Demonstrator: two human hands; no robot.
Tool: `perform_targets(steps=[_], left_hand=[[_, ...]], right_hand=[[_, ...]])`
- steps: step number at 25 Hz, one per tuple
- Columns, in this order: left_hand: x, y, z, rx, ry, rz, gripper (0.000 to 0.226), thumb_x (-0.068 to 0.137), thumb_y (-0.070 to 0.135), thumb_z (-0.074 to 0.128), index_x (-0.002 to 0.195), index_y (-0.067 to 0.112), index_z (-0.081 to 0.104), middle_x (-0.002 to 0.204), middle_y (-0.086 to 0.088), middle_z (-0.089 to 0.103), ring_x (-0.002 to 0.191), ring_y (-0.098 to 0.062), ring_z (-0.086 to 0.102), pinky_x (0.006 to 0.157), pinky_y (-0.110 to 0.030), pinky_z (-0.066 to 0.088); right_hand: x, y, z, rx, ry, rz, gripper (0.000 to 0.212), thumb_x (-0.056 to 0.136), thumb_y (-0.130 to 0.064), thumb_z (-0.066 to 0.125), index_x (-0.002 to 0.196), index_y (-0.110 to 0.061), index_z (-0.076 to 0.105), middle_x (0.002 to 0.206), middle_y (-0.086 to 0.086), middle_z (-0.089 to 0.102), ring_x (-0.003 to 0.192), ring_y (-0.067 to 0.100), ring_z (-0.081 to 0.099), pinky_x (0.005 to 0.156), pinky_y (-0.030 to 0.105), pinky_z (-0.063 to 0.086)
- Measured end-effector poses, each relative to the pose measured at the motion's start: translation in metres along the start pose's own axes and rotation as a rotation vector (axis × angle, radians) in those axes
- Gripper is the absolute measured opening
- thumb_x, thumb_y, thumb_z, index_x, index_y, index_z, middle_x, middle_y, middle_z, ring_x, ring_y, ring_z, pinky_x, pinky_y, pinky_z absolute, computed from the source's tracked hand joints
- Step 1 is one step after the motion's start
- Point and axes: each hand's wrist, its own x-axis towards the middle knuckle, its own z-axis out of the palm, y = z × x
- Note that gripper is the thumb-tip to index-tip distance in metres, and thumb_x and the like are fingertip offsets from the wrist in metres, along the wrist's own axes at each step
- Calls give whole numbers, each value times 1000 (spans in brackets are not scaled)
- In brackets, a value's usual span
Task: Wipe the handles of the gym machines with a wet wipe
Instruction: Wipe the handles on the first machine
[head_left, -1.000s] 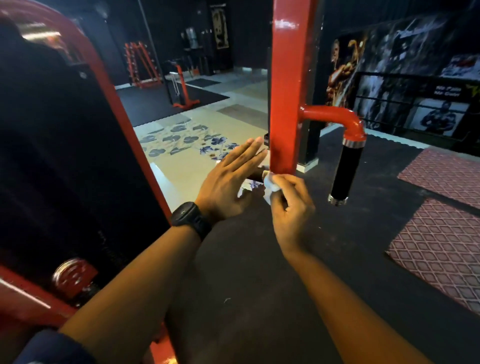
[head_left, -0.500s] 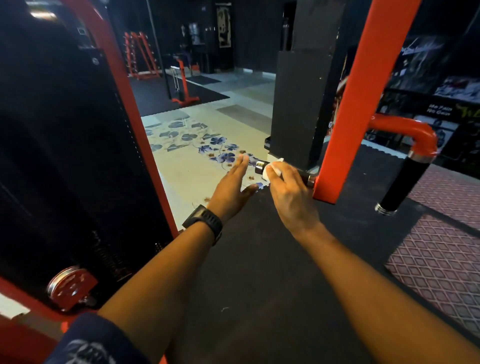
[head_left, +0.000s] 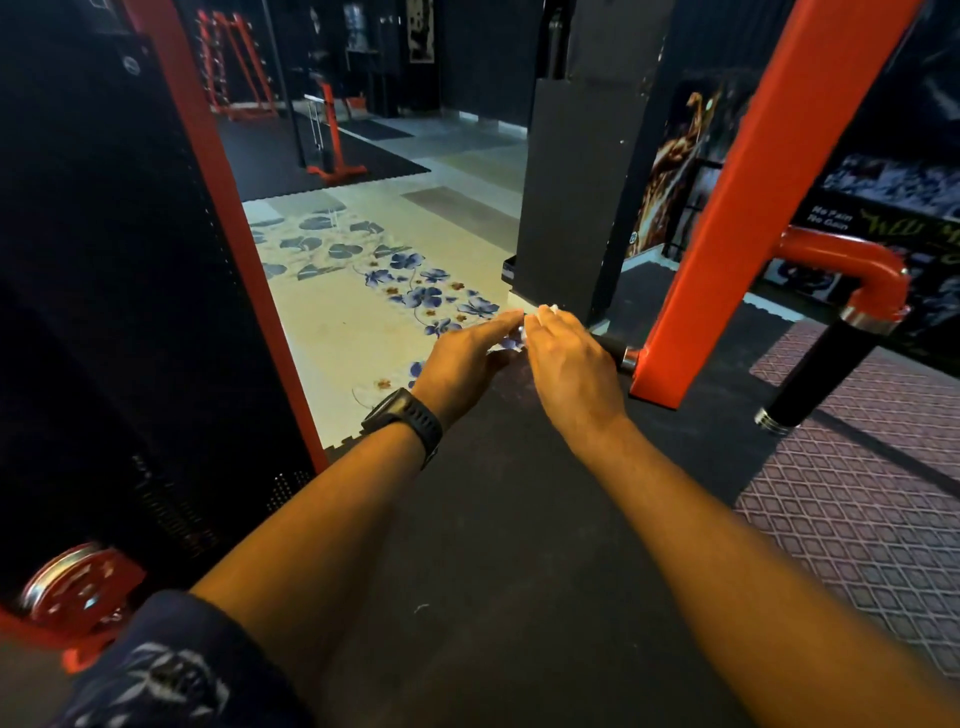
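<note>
White and crumpled, the wet wipe (head_left: 546, 310) peeks out past the fingertips of your right hand (head_left: 571, 364). That hand is folded over the short black rubber handle (head_left: 609, 347) and holds the wipe against it; how far your fingers wrap underneath is hidden. Your left hand (head_left: 462, 364) lies flat just beside it, fingers straight and together, holding nothing, its fingertips close to the wipe. A black wristwatch (head_left: 404, 421) sits on that wrist. The handle runs through a chrome collar (head_left: 629, 358) into the foot of a slanted red steel bar (head_left: 753, 208). Further right, a second black handle (head_left: 815, 374) hangs from a curved red pipe (head_left: 852, 262). Below your arms lies a black rubber floor mat (head_left: 493, 545), with a maroon diamond-patterned mat (head_left: 857, 493) at right and pale flower-printed tiles (head_left: 405, 296) ahead.
</note>
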Motion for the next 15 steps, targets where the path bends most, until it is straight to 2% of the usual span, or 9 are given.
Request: perform_targets(steps=[3, 5, 7, 9, 11, 13, 15], left_hand=[[10, -2, 4, -13, -11, -34, 50, 90, 4, 72, 138, 12, 60, 122, -9, 71, 113, -26, 67, 95, -23, 44], [14, -5, 6, -6, -3, -47, 50, 90, 5, 72, 137, 13, 60, 121, -11, 71, 112, -28, 67, 93, -24, 44], [17, -7, 10, -21, -14, -30, 53, 89, 5, 73, 139, 14, 58, 123, -9, 70, 114, -27, 66, 96, -26, 44], [21, -11, 15, -46, 1, -34, 52, 89, 6, 73, 138, 14, 59, 121, -8, 71, 112, -26, 68, 99, -33, 50], [24, -18, 21, -57, 32, -44, 49, 89, 8, 74, 136, 15, 61, 116, -8, 74, 106, -25, 70, 94, -43, 57], [29, -24, 24, -40, 36, -25, 48, 89, 11, 74, 136, 16, 61, 115, -8, 74, 104, -25, 71, 91, -44, 58], [34, -28, 28, -35, 40, 4, 48, 89, 12, 74, 135, 15, 62, 117, -8, 73, 104, -26, 71, 90, -43, 58]], right_hand=[[-9, 5, -1, 44, -41, 7, 41, 89, 1, 65, 130, 3, 60, 132, 20, 60, 129, 32, 54, 104, 42, 50], [-6, 14, -4, 29, -42, -41, 41, 89, 1, 65, 130, 4, 59, 132, 22, 61, 127, 34, 56, 103, 43, 50], [10, 17, -9, 37, -67, 21, 27, 90, -2, 67, 117, -1, 65, 115, 17, 67, 108, 31, 66, 87, 37, 59], [21, 8, -14, 53, -100, 157, 15, 93, -6, 64, 108, -7, 66, 102, 10, 67, 90, 22, 68, 71, 28, 54], [25, 4, -15, 36, -114, 155, 15, 96, -10, 61, 111, -9, 66, 103, 8, 66, 89, 19, 66, 69, 25, 51], [36, 7, -17, -16, -206, 146, 15, 99, -14, 57, 112, -10, 64, 99, 8, 65, 84, 18, 62, 66, 25, 44], [59, 11, -23, -94, -329, 255, 18, 102, -15, 51, 112, -9, 64, 88, 7, 58, 75, 18, 53, 61, 28, 38]])
